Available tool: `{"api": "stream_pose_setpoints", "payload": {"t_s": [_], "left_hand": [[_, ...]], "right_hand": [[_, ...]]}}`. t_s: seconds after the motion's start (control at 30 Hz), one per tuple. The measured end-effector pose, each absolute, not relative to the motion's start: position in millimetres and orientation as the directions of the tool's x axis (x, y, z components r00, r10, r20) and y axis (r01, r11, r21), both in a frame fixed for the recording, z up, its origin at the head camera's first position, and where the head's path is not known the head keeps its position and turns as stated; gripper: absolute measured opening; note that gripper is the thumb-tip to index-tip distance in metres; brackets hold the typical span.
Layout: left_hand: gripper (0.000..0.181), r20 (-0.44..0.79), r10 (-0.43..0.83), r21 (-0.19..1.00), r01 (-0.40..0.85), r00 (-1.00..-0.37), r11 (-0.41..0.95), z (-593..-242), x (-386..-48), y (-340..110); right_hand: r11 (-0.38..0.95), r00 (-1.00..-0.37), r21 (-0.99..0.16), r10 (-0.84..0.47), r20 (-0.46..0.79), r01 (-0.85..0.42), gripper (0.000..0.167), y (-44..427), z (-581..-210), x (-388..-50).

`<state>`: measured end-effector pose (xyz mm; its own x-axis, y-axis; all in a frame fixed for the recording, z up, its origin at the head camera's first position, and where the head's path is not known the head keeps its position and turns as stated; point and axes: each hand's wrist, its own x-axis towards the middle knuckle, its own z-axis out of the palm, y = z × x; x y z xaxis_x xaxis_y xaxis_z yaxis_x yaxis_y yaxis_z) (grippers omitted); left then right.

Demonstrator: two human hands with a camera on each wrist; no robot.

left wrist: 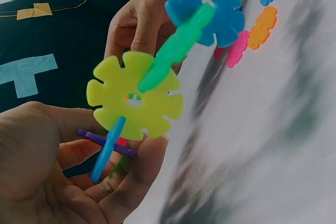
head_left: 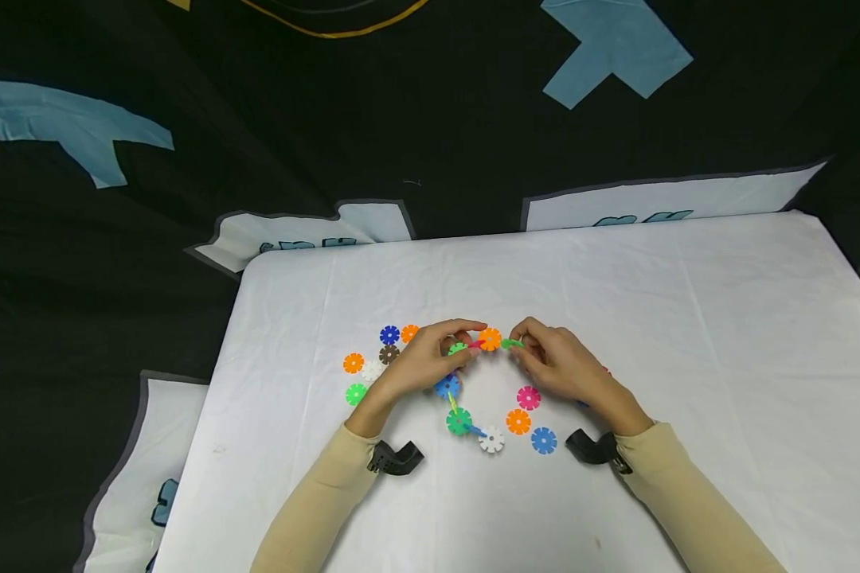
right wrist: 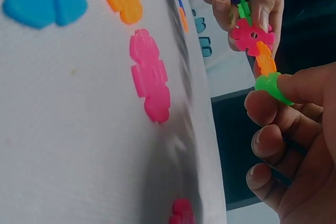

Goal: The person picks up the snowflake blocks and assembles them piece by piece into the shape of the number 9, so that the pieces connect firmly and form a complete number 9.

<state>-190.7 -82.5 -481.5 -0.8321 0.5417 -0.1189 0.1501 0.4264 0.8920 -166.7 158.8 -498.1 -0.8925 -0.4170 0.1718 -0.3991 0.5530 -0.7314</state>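
Pinching a partly built chain of slotted discs (head_left: pixel 447 387) above the counter (head_left: pixel 272 398), the left hand (head_left: pixel 428 356) holds several linked pieces; the right hand's grip (head_left: pixel 560 362) pinches a green disc (head_left: pixel 512 344) touching an orange disc (head_left: pixel 490 339). Loose discs (head_left: pixel 519 422) remain unlinked.

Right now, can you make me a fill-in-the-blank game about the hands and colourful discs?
The disc that the right hand pinches is ____.
The ____ hand holds the joined pink disc.
Between the loose pink disc and the loose blue disc lies a loose disc coloured ____.
The tablecloth is ____.

Missing words: green; left; orange; white.
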Motion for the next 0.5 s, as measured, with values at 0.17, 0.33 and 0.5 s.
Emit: {"api": "stream_pose_setpoints", "payload": {"t_s": [0.17,0.33,0.5], "left_hand": [[0.033,-0.127,0.548,0.898,0.139,-0.827,0.417,-482.6,-189.4,-80.8],[0.03,-0.13,0.543,0.911,0.116,-0.83,0.396,-482.8,-188.8,-79.4],[0.03,-0.116,0.52,0.914,0.114,-0.846,0.39,-480.9,-188.4,-78.9]], "right_hand": [[0.524,-0.888,-0.749,-0.42,0.188,-0.407,0.011,158.6,-497.5,-166.1],[0.505,-0.885,-0.758,-0.417,0.205,-0.414,0.011,157.7,-495.7,-165.2],[0.451,-0.871,-0.781,-0.435,0.23,-0.431,0.015,157.6,-496.7,-165.4]]}}
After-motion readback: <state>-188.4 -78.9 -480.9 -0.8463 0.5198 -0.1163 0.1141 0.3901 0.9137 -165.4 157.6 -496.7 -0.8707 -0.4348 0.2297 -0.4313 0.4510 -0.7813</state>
